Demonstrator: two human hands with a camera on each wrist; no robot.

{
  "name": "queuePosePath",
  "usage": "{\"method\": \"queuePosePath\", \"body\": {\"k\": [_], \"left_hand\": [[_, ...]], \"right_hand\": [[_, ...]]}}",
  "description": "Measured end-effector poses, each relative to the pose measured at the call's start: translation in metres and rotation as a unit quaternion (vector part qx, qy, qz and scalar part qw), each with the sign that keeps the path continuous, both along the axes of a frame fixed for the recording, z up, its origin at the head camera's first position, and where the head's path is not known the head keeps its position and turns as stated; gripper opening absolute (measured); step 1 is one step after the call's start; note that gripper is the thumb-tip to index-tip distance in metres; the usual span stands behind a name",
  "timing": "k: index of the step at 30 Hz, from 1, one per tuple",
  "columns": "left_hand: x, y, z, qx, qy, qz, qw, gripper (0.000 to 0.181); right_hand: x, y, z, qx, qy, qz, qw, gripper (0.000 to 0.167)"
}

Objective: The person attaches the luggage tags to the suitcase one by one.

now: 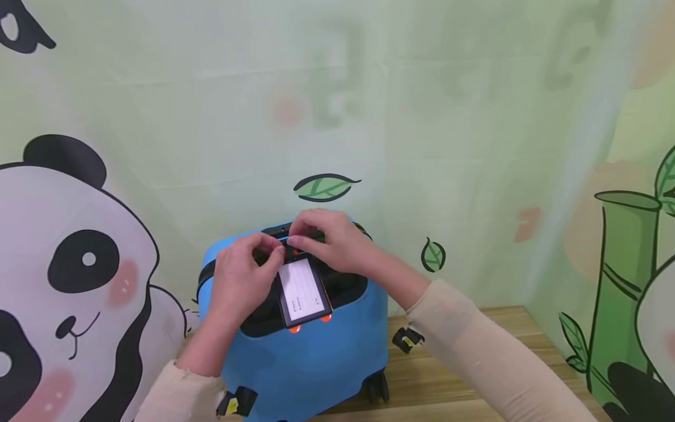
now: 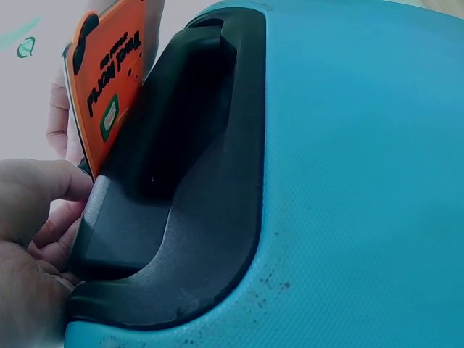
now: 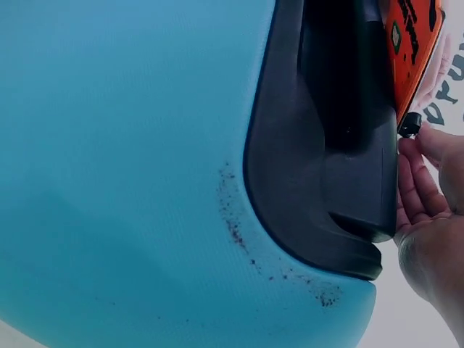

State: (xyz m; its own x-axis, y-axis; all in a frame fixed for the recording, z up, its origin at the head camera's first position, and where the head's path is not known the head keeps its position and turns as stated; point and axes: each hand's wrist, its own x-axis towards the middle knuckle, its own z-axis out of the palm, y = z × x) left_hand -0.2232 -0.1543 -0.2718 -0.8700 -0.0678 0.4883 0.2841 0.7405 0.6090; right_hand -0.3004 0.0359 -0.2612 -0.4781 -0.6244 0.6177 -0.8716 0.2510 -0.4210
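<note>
A luggage tag (image 1: 303, 290) with a white card in a dark frame lies over the black carry handle (image 2: 127, 228) of a blue suitcase (image 1: 311, 366). Its orange back (image 2: 116, 80) with black lettering shows in the left wrist view. My left hand (image 1: 239, 278) pinches at the tag's strap end with thumb and forefinger. From the other side my right hand (image 1: 337, 240) pinches the short black strap (image 3: 411, 125), its fingers beside the handle. The fingertips of both hands are close together above the tag, and most of the strap is hidden by them.
The suitcase stands on a wood-grain surface (image 1: 448, 375), a black wheel (image 1: 377, 387) at its lower right. Behind it hangs a pale green backdrop (image 1: 464, 146) printed with pandas, leaves and bamboo. Dark specks mark the shell near the handle recess.
</note>
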Motion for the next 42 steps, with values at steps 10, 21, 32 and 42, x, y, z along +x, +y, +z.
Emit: {"method": "queuePosePath", "body": {"k": [10, 21, 32, 42], "left_hand": [[0.001, 0.001, 0.0, 0.001, -0.001, 0.003, 1.0, 0.016], [0.002, 0.002, 0.001, 0.001, -0.005, 0.003, 1.0, 0.017], [0.003, 0.002, 0.002, -0.002, -0.005, 0.003, 1.0, 0.017], [0.002, 0.0, 0.001, -0.002, -0.004, 0.0, 1.0, 0.018]], "right_hand": [[-0.003, 0.002, -0.006, -0.024, -0.025, 0.0, 0.9994, 0.01], [0.001, 0.008, -0.007, -0.025, -0.041, 0.013, 0.9988, 0.02], [-0.002, 0.006, -0.002, -0.014, -0.105, 0.018, 0.9942, 0.017], [-0.004, 0.005, 0.002, 0.004, -0.137, 0.022, 0.9903, 0.016]]}}
